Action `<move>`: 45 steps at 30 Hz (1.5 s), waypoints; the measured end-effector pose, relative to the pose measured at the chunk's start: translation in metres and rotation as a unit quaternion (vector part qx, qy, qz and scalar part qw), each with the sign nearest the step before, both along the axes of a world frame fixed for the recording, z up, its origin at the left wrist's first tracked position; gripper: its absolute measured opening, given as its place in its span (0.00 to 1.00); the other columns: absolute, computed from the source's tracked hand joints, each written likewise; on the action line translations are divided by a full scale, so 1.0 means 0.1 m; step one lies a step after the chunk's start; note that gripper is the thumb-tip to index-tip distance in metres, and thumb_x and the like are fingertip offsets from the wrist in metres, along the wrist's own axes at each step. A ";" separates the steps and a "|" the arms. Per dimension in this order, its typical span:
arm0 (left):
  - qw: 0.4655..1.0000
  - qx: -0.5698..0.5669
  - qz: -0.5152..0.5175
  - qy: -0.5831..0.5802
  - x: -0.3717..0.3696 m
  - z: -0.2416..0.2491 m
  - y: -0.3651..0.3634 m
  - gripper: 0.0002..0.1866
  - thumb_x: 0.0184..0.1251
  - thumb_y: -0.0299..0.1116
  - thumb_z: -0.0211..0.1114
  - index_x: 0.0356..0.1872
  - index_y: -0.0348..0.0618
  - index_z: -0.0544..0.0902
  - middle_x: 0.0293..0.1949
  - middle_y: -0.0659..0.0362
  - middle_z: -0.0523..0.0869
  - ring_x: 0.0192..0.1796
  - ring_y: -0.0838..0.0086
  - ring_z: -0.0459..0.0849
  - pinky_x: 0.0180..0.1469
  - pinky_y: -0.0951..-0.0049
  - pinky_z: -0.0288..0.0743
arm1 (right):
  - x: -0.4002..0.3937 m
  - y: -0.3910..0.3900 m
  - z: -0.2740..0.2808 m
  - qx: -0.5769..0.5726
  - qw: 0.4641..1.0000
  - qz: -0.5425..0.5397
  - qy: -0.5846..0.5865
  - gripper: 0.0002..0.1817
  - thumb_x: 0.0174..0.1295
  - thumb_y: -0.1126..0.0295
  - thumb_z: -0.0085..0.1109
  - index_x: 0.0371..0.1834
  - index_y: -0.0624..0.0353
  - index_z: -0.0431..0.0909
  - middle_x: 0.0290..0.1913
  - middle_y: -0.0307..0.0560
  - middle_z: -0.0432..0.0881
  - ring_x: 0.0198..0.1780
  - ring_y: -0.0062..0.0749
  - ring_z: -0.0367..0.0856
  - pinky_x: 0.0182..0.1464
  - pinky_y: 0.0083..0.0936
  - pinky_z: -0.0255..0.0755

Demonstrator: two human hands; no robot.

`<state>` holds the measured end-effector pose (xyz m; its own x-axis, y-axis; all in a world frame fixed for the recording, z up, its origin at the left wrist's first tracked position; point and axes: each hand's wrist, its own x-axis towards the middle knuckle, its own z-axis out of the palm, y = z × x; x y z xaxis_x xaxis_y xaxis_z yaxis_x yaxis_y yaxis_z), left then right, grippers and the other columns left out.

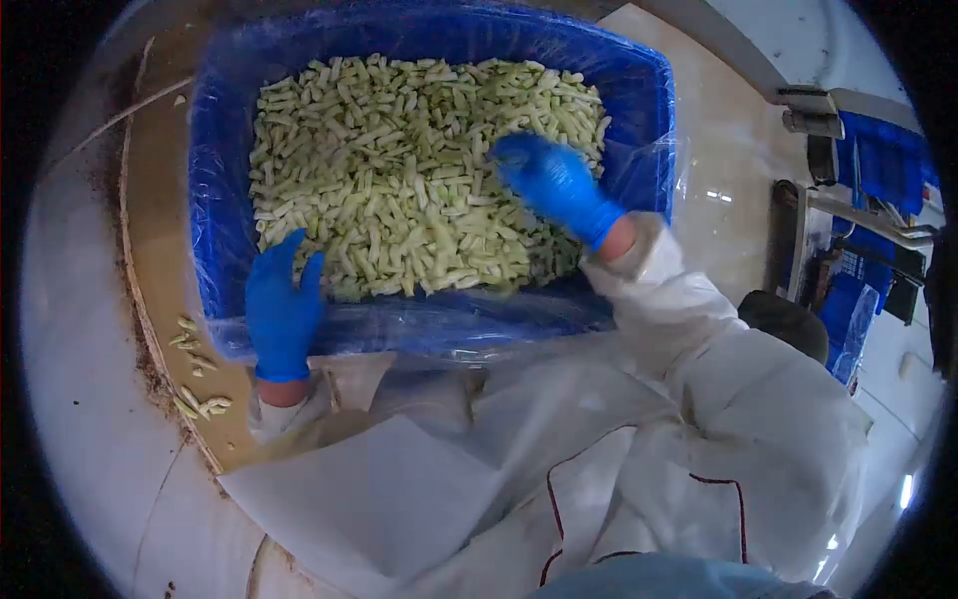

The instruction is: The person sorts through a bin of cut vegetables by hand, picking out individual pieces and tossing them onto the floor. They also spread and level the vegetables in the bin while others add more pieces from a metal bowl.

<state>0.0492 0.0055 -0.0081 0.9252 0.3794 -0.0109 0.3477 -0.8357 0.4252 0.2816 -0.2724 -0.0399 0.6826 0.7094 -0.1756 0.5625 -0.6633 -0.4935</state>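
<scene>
A blue crate (pixel 639 95) lined with clear plastic film holds a thick layer of short, pale green cut vegetable pieces (pixel 399 180), whose exact kind I cannot make out. My left hand (pixel 284 309), in a blue glove, rests at the crate's near left edge with its fingers apart and nothing in them. Over the right part of the pieces is my right hand (pixel 564 185), also gloved in blue. Its fingers reach left across the pile, loosely bent and slightly blurred, with no piece visibly gripped.
Several loose pieces (pixel 203 401) lie on the tan surface left of the crate. A white apron (pixel 559 469) covers my front. At the right stand blue crates (pixel 878 165) and a metal-framed object (pixel 868 220). Shiny tan floor (pixel 733 150) shows beyond the crate.
</scene>
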 end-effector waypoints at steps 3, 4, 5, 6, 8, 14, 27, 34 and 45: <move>1.000 -0.010 0.001 0.025 -0.05 -0.02 0.02 0.19 0.62 0.39 0.63 0.52 0.42 0.79 0.45 0.46 0.83 0.49 0.53 0.80 0.53 0.58 0.72 | 0.89 -0.38 -0.16 -0.089 0.951 -0.140 -0.260 0.09 0.54 0.63 0.57 0.33 0.55 0.81 0.32 0.56 0.81 0.35 0.52 0.81 0.38 0.45 0.75; 0.999 -0.018 0.004 0.038 -0.04 -0.01 0.01 0.19 0.62 0.39 0.63 0.53 0.43 0.80 0.46 0.47 0.83 0.50 0.53 0.79 0.54 0.59 0.71 | 1.06 -0.47 -0.30 -0.122 0.934 -0.093 -0.322 0.09 0.54 0.65 0.56 0.31 0.57 0.81 0.35 0.57 0.81 0.37 0.55 0.81 0.39 0.46 0.75; 0.998 -0.027 0.007 0.051 -0.03 0.00 0.00 0.19 0.63 0.39 0.63 0.53 0.45 0.80 0.47 0.47 0.83 0.52 0.54 0.79 0.56 0.60 0.70 | 1.16 -0.56 -0.56 -0.127 0.941 -0.111 -0.294 0.09 0.54 0.65 0.55 0.31 0.57 0.82 0.36 0.58 0.81 0.37 0.55 0.81 0.39 0.46 0.75; 0.998 -0.029 0.004 0.054 0.00 0.03 -0.02 0.18 0.63 0.39 0.63 0.53 0.45 0.80 0.47 0.47 0.83 0.52 0.54 0.79 0.56 0.60 0.70 | 1.12 -0.50 -0.61 -0.131 0.946 -0.130 -0.267 0.09 0.54 0.65 0.55 0.31 0.57 0.82 0.37 0.58 0.81 0.37 0.55 0.81 0.39 0.46 0.75; 0.998 -0.033 0.008 0.059 0.05 0.09 -0.07 0.18 0.64 0.39 0.62 0.53 0.45 0.80 0.47 0.47 0.83 0.52 0.54 0.79 0.56 0.60 0.70 | 1.10 -0.54 -0.57 -0.180 0.952 -0.090 -0.229 0.10 0.57 0.66 0.53 0.36 0.58 0.81 0.40 0.61 0.80 0.37 0.55 0.81 0.38 0.46 0.76; 0.996 0.029 -0.088 -0.011 0.22 0.13 -0.36 0.20 0.62 0.38 0.63 0.55 0.47 0.79 0.53 0.47 0.80 0.55 0.56 0.77 0.58 0.62 0.69 | 0.11 -0.32 0.01 0.090 0.994 -0.044 0.051 0.11 0.58 0.67 0.57 0.40 0.59 0.81 0.39 0.58 0.80 0.39 0.53 0.80 0.39 0.42 0.74; 0.940 -0.303 -0.112 -0.106 0.16 0.40 -0.80 0.08 0.59 0.33 0.61 0.35 0.40 0.80 0.34 0.49 0.80 0.36 0.57 0.79 0.38 0.61 0.72 | -0.94 0.22 0.71 0.306 0.752 -0.030 0.583 0.16 0.66 0.59 0.54 0.42 0.62 0.79 0.34 0.41 0.80 0.37 0.28 0.76 0.42 0.29 0.71; 0.997 -0.029 -0.056 0.052 -0.09 0.01 -0.24 0.13 0.59 0.36 0.61 0.42 0.41 0.81 0.41 0.46 0.81 0.46 0.52 0.78 0.49 0.59 0.71 | -0.44 0.75 -0.02 0.152 0.967 0.180 0.101 0.14 0.58 0.67 0.58 0.48 0.54 0.80 0.50 0.52 0.80 0.50 0.43 0.78 0.55 0.35 0.70; 0.981 0.141 0.053 0.123 -0.06 0.01 0.01 0.15 0.60 0.37 0.61 0.45 0.43 0.80 0.47 0.47 0.79 0.50 0.51 0.76 0.51 0.56 0.70 | -0.40 1.29 -0.41 0.136 0.963 0.006 0.234 0.18 0.61 0.56 0.58 0.48 0.55 0.81 0.46 0.56 0.82 0.49 0.49 0.79 0.56 0.35 0.70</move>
